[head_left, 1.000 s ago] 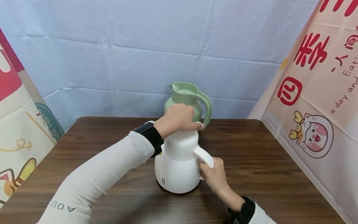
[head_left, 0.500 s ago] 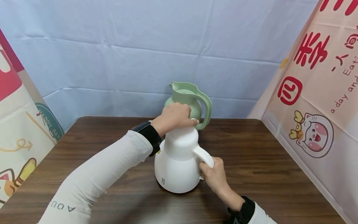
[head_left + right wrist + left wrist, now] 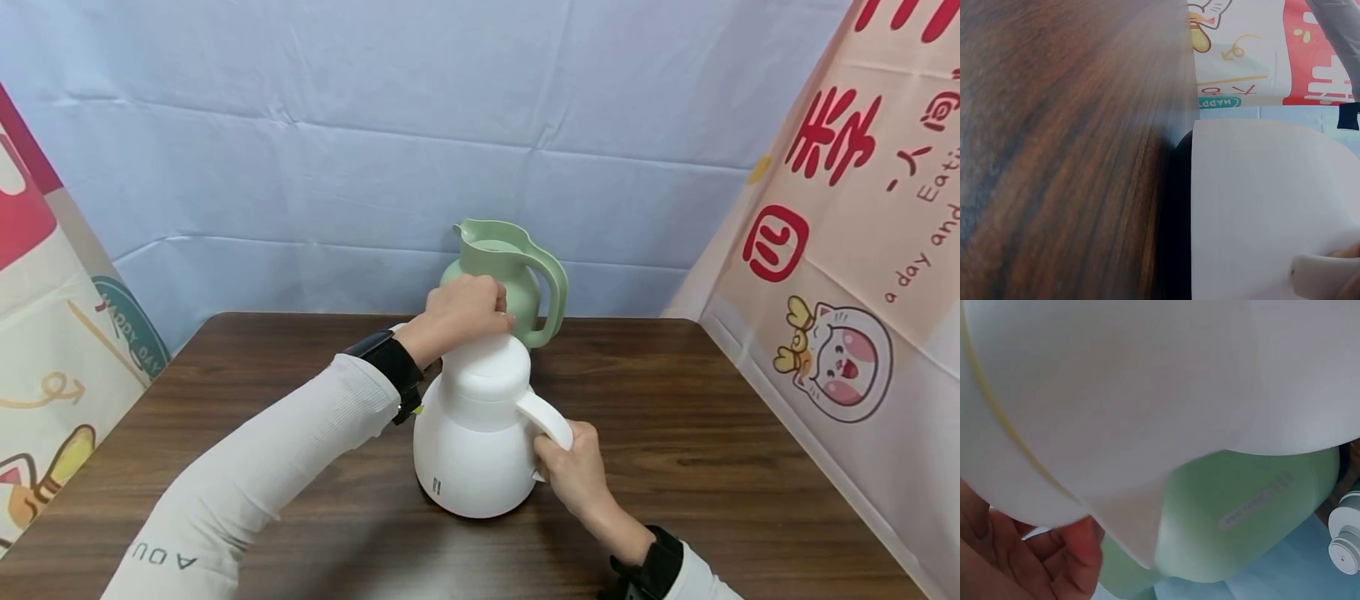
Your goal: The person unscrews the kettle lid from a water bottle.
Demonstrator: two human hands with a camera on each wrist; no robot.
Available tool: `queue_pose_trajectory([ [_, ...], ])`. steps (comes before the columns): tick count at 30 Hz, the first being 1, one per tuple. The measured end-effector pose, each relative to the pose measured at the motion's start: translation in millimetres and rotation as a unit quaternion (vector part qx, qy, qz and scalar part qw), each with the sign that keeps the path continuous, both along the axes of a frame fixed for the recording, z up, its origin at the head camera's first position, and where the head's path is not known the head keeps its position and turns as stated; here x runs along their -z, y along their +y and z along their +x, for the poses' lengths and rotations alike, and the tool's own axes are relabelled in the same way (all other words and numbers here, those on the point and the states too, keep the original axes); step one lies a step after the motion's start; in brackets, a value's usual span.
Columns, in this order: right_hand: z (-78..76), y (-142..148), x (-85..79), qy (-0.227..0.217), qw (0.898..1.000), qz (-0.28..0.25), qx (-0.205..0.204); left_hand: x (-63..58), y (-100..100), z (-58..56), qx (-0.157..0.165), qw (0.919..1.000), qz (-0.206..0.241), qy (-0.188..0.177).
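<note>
A white vacuum jug (image 3: 476, 467) stands upright on the wooden table, its base dark-edged. My right hand (image 3: 576, 471) grips the lower part of its white handle (image 3: 547, 418). My left hand (image 3: 467, 308) is over the white lid (image 3: 486, 367) from above, fingers curled at its far side. In the left wrist view, the fingertips (image 3: 1082, 547) bend against the rim close to the pointed spout (image 3: 1132, 525). Much of the lid's top is covered by that hand. In the right wrist view the jug's white side (image 3: 1254, 206) fills the lower right, with the handle at its edge.
Just behind the white jug stands a green jug (image 3: 498, 260) with its handle to the right. A small white stepped round object (image 3: 1345, 534) shows at the left wrist view's right edge. Pale blue cloth (image 3: 337, 183) hangs behind the brown table (image 3: 660, 417); printed banners flank it.
My left hand has turned on the lid: its thumb has swung leftward and away, and the wrist has shifted slightly left. My right hand and both jugs have stayed in place.
</note>
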State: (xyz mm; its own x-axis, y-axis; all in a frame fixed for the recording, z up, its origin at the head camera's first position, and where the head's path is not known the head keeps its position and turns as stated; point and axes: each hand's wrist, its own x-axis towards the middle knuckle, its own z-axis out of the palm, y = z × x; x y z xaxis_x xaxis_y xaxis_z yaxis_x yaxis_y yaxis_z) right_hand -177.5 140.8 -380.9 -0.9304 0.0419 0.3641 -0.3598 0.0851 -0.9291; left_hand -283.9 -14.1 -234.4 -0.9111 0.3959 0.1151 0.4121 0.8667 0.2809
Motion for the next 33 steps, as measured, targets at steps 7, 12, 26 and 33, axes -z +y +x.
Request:
queue_pose_trajectory([
  [7,-0.3,0,0.0,0.0,1.0,-0.005,-0.007,4.0,-7,-4.4,0.004,0.9993,0.036,-0.004],
  [12,0.1,0,-1.0,0.001,1.0,-0.005,-0.007,3.6,-12,-5.2,0.015,0.9984,0.053,-0.012],
  [26,-0.5,0,-1.2,0.006,1.0,0.005,-0.005,8.8,-29,-12.9,0.073,0.9918,0.105,0.002],
  [33,-1.0,0,-1.1,-0.005,1.0,0.016,0.004,13.4,-38,-13.1,0.084,0.9882,0.128,-0.007],
])
